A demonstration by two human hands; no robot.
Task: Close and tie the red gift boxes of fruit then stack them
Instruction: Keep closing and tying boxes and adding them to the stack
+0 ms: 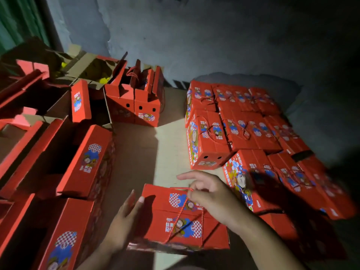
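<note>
Gift box (181,219) sits closed on the cardboard nearest the person. Left hand (124,217) lies flat against its side, bracing it; right hand (210,193) pinches the red cord (182,209) for tying. Beyond: stacked boxes (243,121) right, open boxes (136,102) behind.

Open boxes (29,221) are cut off at left.

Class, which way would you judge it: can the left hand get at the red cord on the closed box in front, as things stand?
Probably yes. The left hand rests on the box at its left side, the cord lies exposed across the lid, and nothing sits between them. The right hand pinches only its far end.
</note>
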